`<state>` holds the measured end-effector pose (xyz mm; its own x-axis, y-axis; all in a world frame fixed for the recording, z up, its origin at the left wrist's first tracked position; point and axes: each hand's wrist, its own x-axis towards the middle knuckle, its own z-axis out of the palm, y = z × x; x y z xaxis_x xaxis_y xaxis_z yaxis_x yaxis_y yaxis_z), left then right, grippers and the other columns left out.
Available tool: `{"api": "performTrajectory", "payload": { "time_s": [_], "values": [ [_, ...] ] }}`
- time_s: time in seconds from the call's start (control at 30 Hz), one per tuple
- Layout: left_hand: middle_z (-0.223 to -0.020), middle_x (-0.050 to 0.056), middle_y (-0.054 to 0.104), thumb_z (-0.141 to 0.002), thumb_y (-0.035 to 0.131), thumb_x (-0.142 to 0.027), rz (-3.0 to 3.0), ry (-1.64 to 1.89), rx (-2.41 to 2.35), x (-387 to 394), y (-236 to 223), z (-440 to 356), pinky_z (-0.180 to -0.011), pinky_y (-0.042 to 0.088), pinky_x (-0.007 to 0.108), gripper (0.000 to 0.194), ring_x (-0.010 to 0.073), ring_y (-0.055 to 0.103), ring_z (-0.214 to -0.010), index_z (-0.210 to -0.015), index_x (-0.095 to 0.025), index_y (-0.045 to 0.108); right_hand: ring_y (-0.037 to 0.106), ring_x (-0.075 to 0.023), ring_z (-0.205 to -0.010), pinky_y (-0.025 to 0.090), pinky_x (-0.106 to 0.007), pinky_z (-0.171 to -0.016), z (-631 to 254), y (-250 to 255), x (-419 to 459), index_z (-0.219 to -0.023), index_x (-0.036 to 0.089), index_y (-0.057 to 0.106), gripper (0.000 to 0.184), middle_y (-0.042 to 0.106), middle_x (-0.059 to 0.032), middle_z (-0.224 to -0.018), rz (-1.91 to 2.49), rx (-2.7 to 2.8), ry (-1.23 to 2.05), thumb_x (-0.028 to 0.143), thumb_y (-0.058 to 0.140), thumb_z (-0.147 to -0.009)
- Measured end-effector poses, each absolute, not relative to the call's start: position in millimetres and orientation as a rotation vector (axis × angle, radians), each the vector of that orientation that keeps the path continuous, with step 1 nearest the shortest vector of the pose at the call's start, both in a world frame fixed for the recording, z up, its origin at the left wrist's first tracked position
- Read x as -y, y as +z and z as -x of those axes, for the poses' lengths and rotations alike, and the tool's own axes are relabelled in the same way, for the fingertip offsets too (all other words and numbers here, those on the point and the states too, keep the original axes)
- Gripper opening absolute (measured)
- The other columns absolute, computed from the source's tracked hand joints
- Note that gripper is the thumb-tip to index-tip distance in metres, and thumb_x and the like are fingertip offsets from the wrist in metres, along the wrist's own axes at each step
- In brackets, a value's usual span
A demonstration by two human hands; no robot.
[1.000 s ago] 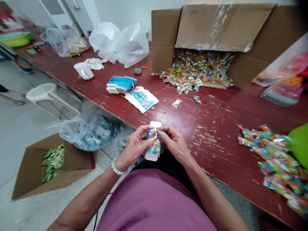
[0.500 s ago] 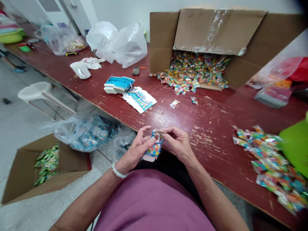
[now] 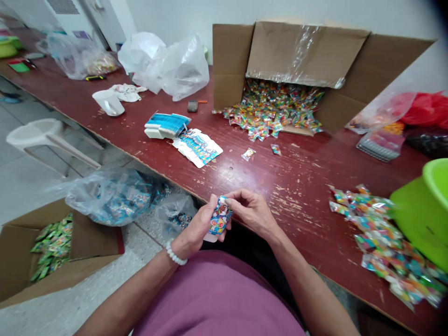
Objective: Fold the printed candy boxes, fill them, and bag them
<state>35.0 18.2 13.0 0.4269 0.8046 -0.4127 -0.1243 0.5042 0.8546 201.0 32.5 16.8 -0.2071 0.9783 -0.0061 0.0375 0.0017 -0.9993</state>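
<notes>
So the left hand (image 3: 199,224) is clamped around a small printed box (image 3: 220,218), thumb along one side and fingertips peeking out on the other, with a pale flap sticking out at the end nearest the body. The right hand (image 3: 252,211) has its thumb and fingers at the upper end of that box, touching it, though I can't tell if they're pinching it or just pressing. The box is up in the air over the lap, right by the edge of the worn red table (image 3: 297,186). Just past the hands there's a flattened printed carton (image 3: 198,147) touching a stack of blue-and-white cartons (image 3: 167,125), plus two loose wrapped candies (image 3: 248,154) on the tabletop. Behind those, a big cardboard box (image 3: 308,53) spills a heap of candies (image 3: 273,109) out its front. Off to the right, another candy pile (image 3: 385,242) sits against a lime green tub (image 3: 416,210).
</notes>
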Motion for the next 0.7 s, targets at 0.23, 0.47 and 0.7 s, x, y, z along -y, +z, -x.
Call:
{"api": "performTrajectory", "payload": {
  "time_s": [0.23,0.47,0.7],
  "values": [
    [-0.068,0.006,0.067,-0.09,0.043,-0.076,-0.925,0.717,-0.987,-17.5,11.6,-30.8,-0.046,0.044,0.022,0.069,0.0115,0.057,-0.046,-0.102,-0.014,0.072,0.065,-0.0143,-0.056,0.054,-0.028,-0.054,-200.0,17.3,-31.1,-0.09,0.021,0.071,0.022,0.074,-0.0031,-0.089,0.996,1.327,1.446,0.043,0.069,-0.091],
    [-0.068,-0.001,0.063,-0.091,0.048,-0.072,-0.793,0.795,-1.021,-19.9,8.6,-33.8,-0.045,0.045,0.022,0.069,0.0127,0.057,-0.05,-0.138,-0.021,0.054,0.068,-0.0213,-0.099,0.055,-0.037,-0.088,-192.9,20.1,-26.5,-0.094,0.025,0.071,0.015,0.072,-0.0071,-0.11,0.989,1.745,0.982,0.03,0.057,-0.098],
    [-0.108,0.008,0.07,-0.086,0.071,-0.051,-0.599,0.703,-0.884,-6.6,2.9,-25.9,-0.077,0.054,0.03,0.049,0.0178,0.068,-0.087,-0.124,-0.024,0.055,0.063,-0.0262,-0.111,0.047,-0.041,-0.102,-233.5,8.5,-146.2,-0.109,0.017,0.071,0.023,0.071,-0.0119,-0.113,1.595,1.62,0.595,0.026,0.058,-0.092]
  ]
}}
